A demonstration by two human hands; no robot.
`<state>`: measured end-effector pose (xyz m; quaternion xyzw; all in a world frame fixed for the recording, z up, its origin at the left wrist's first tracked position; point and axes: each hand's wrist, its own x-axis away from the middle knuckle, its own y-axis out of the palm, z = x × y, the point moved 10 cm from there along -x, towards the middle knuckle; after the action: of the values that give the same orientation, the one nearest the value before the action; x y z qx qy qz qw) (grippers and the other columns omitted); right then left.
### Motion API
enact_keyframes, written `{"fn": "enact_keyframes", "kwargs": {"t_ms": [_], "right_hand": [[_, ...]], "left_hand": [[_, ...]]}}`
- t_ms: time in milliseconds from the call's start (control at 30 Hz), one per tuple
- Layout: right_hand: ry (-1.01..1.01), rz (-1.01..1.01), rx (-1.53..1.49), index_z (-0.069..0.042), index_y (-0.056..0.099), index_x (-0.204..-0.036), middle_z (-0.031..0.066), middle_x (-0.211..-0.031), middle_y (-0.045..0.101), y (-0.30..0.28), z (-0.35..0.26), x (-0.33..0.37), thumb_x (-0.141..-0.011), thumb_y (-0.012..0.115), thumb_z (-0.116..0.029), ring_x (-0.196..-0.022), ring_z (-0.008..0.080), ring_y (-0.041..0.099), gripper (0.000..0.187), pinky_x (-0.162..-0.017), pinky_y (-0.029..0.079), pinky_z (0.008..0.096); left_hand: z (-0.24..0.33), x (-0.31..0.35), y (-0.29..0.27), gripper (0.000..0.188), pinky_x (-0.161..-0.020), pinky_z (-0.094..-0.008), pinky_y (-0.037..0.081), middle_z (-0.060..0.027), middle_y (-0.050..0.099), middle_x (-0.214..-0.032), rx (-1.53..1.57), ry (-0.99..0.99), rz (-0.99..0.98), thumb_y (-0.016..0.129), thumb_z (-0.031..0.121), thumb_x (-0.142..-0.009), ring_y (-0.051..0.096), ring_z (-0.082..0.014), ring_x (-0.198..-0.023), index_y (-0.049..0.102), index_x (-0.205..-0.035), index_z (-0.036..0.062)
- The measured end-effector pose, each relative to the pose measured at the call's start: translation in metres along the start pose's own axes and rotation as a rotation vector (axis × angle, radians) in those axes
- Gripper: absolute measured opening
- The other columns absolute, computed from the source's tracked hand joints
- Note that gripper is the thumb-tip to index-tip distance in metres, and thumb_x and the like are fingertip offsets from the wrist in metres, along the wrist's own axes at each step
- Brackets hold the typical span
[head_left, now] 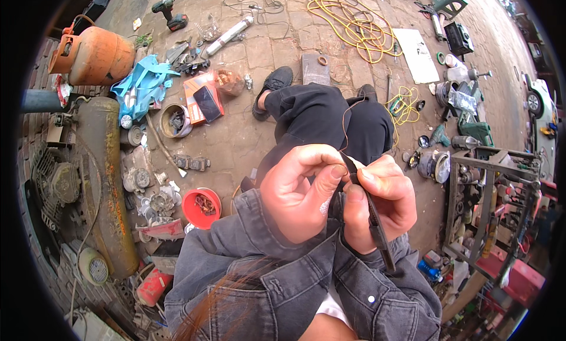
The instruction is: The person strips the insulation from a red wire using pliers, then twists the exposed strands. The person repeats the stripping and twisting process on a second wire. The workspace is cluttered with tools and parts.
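Both my hands meet above my lap, close to my chest. With thumb and forefinger, my right hand [383,199] pinches a narrow dark strip [380,238], whose lower end hangs down past my palm. My left hand [303,190] is closed in a pinch at the strip's upper end. A thin copper-coloured wire [344,126] rises from beside these fingertips and curves over my dark trousers. The left fingertips cover the spot where wire and strip come together, so I cannot tell whether they are joined.
At left stand an orange gas cylinder [103,55], a blue plastic bag [141,84] and a red bucket [201,206] with copper-coloured scraps. A cordless drill [170,14] and coiled yellow cable [354,25] lie ahead. A metal frame [489,205] stands at right.
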<state>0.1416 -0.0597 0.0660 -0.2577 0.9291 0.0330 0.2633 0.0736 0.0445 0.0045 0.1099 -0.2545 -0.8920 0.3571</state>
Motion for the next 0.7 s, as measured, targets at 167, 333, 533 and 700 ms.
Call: {"fn": "enact_keyframes", "kwargs": {"t_ms": [167,333,533,700], "right_hand": [[-0.055,-0.004,0.094,-0.002,0.061,-0.100,0.0095,-0.082,0.066,-0.001,-0.003,0.000,-0.086,0.071,-0.005,-0.071,0.0160,0.057,0.017,-0.068,0.042,0.0292],[-0.059,-0.008,0.119,-0.002,0.060,-0.099,0.0096,-0.082,0.066,-0.002,-0.002,0.002,-0.085,0.071,-0.003,-0.071,0.0162,0.057,0.018,-0.068,0.042,0.0294],[-0.071,-0.017,0.112,-0.002,0.060,-0.100,0.0101,-0.083,0.066,-0.001,-0.001,0.004,-0.085,0.070,-0.001,-0.072,0.0167,0.057,0.018,-0.068,0.042,0.0293],[-0.090,-0.034,0.141,-0.001,0.060,-0.100,0.0114,-0.086,0.067,0.003,-0.001,0.006,-0.085,0.067,0.004,-0.076,0.0176,0.058,0.017,-0.071,0.044,0.0301]], "left_hand": [[0.001,0.000,0.004,0.014,-0.082,-0.0268,0.052,-0.0095,0.067,-0.098,0.042,-0.082,-0.062,0.061,0.003,-0.098,0.065,-0.0132,-0.089,0.056,-0.109,-0.0047],[-0.004,0.001,0.004,0.016,-0.083,-0.0259,0.052,-0.0085,0.067,-0.097,0.133,-0.151,-0.039,0.062,0.004,-0.097,0.064,-0.0126,-0.089,0.057,-0.109,-0.0049],[-0.008,0.000,0.003,0.016,-0.083,-0.0247,0.051,-0.0079,0.066,-0.096,0.176,-0.150,-0.008,0.063,0.004,-0.097,0.063,-0.0118,-0.089,0.057,-0.110,-0.0042],[-0.018,-0.001,0.002,0.014,-0.075,-0.0213,0.050,-0.0063,0.066,-0.094,0.319,-0.208,0.056,0.062,0.006,-0.098,0.061,-0.0088,-0.082,0.058,-0.109,-0.0027]]}}
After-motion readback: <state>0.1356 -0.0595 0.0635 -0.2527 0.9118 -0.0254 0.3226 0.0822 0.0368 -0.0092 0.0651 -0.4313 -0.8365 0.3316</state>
